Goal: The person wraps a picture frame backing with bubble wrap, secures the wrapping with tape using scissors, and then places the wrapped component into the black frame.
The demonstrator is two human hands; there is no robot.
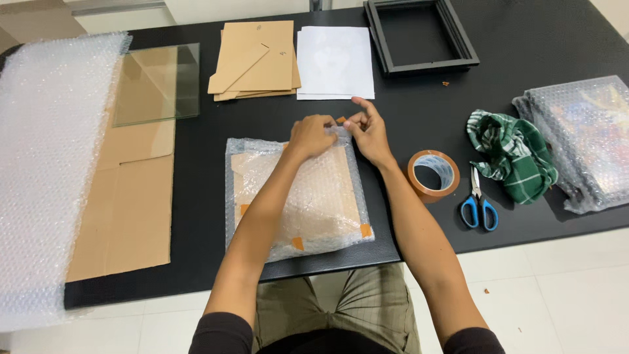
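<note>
A flat bubble-wrapped package (314, 203) with orange tape pieces at its corners lies on the black table (426, 105) in front of me. My left hand (310, 136) and my right hand (368, 131) meet at the package's far right corner. Both pinch a small orange piece of tape (341, 120) against the wrap there. My forearms cross over the package, hiding part of its middle.
A roll of brown tape (433, 175), blue-handled scissors (478, 206) and a green checked cloth (514, 154) lie to the right, beside another bubble-wrapped bundle (583, 141). At the back are a black frame (419, 34), white paper (334, 62), cardboard backings (255, 59) and a glass pane (157, 84). Bubble wrap sheet (46, 170) and cardboard (128, 210) cover the left.
</note>
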